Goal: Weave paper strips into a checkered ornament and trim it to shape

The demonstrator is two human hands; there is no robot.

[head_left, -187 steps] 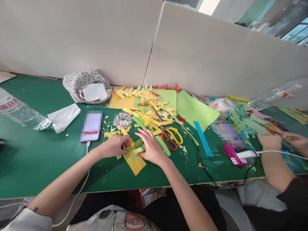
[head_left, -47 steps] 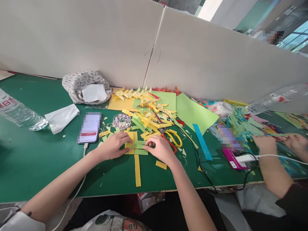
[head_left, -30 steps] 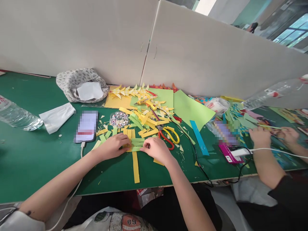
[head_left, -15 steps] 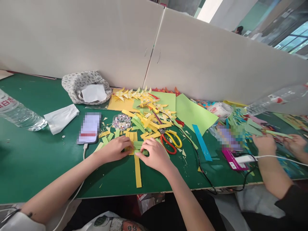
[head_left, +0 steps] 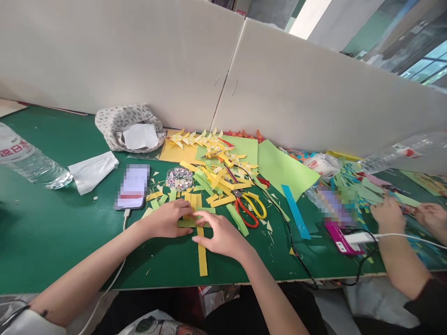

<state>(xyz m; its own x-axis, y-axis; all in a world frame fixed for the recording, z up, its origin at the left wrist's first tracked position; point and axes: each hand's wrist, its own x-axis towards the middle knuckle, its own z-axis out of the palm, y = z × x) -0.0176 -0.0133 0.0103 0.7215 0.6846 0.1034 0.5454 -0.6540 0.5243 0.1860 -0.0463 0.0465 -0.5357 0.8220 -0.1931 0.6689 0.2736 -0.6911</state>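
Head view, one bench, two people.

**Left hand** (head_left: pixel 167 218): fingers bent down over the left part of the paper weave (head_left: pixel 193 201), pressing it to the green surface (head_left: pixel 52 232) rather than closing round anything.

**Right hand** (head_left: pixel 220 237): fingers released and spread. The index tip rests on the green cross strip (head_left: pixel 185 224), and the thumb lies just beside the long yellow strip (head_left: pixel 201 253).

**Position of the weave:** flat on the surface between the two hands, near the front edge. Yellow strips run away from the person with green strips across them. The long yellow strip trails from the weave towards the person.

**Change over the last half second:** the right hand has dropped back from the weave's right edge towards the person and opened out. The left hand has not shifted. Judgement: the cross strips are now held by the left hand alone, and the right is free beside the long strip.

**Around:**
- Scissors (head_left: pixel 249 207) lie just right of the weave, at the near edge of a heap of cut strips.
- The bead dish (head_left: pixel 179 177) and phone (head_left: pixel 132 186) sit behind the left hand.
- A water bottle (head_left: pixel 31 160) lies on its side at far left.
- A blue strip (head_left: pixel 295 211) lies apart to the right.
- A co-worker's hand (head_left: pixel 387 216) is busy with other paper at far right.
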